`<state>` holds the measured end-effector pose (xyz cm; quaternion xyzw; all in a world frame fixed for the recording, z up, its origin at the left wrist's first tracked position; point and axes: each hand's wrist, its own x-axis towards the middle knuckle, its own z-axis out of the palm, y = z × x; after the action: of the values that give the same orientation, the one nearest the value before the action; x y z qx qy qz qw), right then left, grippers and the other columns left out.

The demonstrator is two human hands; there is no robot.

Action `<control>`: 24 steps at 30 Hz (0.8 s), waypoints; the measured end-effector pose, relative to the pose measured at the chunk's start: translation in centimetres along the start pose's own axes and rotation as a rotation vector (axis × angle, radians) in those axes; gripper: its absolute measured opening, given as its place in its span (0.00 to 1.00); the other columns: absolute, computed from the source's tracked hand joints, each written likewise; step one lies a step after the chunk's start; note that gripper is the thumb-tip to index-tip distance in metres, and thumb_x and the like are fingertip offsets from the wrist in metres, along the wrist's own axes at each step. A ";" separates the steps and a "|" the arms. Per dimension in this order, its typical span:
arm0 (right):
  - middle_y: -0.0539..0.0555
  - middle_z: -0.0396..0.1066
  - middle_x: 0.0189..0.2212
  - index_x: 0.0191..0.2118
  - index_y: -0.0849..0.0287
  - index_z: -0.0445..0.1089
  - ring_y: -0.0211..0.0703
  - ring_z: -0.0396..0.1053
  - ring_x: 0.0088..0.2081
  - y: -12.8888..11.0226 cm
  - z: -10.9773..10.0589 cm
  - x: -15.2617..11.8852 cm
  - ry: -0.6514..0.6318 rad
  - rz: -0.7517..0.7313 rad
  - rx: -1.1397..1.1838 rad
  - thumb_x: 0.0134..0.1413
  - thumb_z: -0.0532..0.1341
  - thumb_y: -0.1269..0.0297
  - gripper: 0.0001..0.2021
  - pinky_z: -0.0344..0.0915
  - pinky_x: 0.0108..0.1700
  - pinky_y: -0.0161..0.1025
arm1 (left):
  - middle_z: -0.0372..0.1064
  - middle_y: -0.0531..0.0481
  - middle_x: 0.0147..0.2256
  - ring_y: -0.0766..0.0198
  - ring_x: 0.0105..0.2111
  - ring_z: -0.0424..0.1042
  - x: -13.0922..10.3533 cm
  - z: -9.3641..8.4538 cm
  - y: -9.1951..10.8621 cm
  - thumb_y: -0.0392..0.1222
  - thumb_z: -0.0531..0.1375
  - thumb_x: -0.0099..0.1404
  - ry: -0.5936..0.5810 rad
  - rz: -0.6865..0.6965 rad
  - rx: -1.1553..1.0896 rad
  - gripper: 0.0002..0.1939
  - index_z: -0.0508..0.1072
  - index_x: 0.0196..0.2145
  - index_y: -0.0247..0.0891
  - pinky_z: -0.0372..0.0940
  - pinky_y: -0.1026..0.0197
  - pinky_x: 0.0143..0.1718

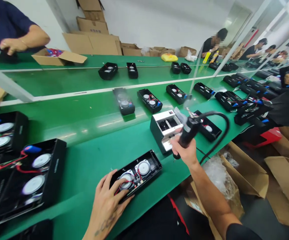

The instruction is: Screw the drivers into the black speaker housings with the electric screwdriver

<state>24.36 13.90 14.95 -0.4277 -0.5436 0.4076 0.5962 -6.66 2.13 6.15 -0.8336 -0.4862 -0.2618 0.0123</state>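
Observation:
My left hand (109,196) grips the left end of a black speaker housing (148,180), its fingers over the rim near one of two round speakers (143,167). Red wires and a small board lie inside the housing. My right hand (185,150) is wrapped round a black electric screwdriver (189,130), held upright with its tip down and a cable curving off to the right. The screwdriver is in front of a black and silver screw feeder (163,128), away from the housing.
Open speaker housings (29,176) are stacked at the left. More housings (149,100) sit along the green belt (84,113). Another housing (208,126) lies right of the feeder. Cardboard boxes (244,166) stand at the lower right. Other people work across and at the far right.

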 end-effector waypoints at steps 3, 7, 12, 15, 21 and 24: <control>0.37 0.63 0.21 0.55 0.49 0.62 0.33 0.58 0.14 -0.7 2.6 -3.2 -0.015 -0.066 0.285 0.66 0.68 0.62 0.18 0.59 0.17 0.34 | 0.81 0.50 0.45 0.38 0.64 0.67 0.1 -0.2 0.6 0.43 0.66 0.70 0.000 -0.036 -0.041 0.08 0.80 0.32 0.47 0.62 0.35 0.61; 0.38 0.63 0.22 0.57 0.46 0.61 0.33 0.58 0.14 -0.7 6.2 -5.6 -0.086 -0.153 0.345 0.69 0.66 0.60 0.17 0.59 0.16 0.33 | 0.81 0.50 0.45 0.38 0.64 0.67 0.2 -0.3 0.7 0.42 0.67 0.69 0.006 -0.045 -0.057 0.06 0.81 0.33 0.47 0.62 0.35 0.62; 0.39 0.64 0.23 0.58 0.46 0.63 0.33 0.59 0.15 0.3 7.7 -5.9 -0.147 -0.176 0.276 0.70 0.65 0.61 0.16 0.59 0.18 0.34 | 0.81 0.50 0.46 0.37 0.63 0.67 0.1 -0.3 0.7 0.41 0.68 0.68 -0.004 -0.038 -0.058 0.04 0.81 0.34 0.46 0.63 0.34 0.62; 0.40 0.64 0.24 0.58 0.47 0.63 0.34 0.59 0.16 0.8 7.5 -6.0 -0.144 -0.179 0.226 0.70 0.65 0.61 0.16 0.60 0.19 0.35 | 0.81 0.50 0.46 0.38 0.63 0.67 0.2 -0.3 0.6 0.41 0.68 0.68 0.005 -0.032 -0.059 0.03 0.81 0.34 0.47 0.63 0.35 0.62; 0.41 0.64 0.24 0.54 0.49 0.64 0.36 0.60 0.18 2.1 7.5 -6.6 -0.141 -0.137 0.183 0.67 0.66 0.60 0.15 0.62 0.21 0.37 | 0.81 0.49 0.46 0.37 0.64 0.67 0.1 -0.2 0.7 0.40 0.67 0.68 0.001 -0.038 -0.061 0.04 0.81 0.34 0.46 0.62 0.34 0.62; 0.42 0.64 0.24 0.50 0.48 0.64 0.37 0.62 0.19 3.0 7.3 -7.3 -0.155 -0.048 0.143 0.65 0.67 0.54 0.14 0.63 0.21 0.39 | 0.81 0.50 0.46 0.36 0.65 0.66 0.0 -0.2 0.8 0.40 0.68 0.68 -0.006 -0.037 -0.059 0.03 0.81 0.34 0.46 0.62 0.34 0.62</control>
<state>16.47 8.38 10.26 -0.3384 -0.5675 0.4628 0.5910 -6.12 1.68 6.46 -0.8251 -0.4938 -0.2739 -0.0185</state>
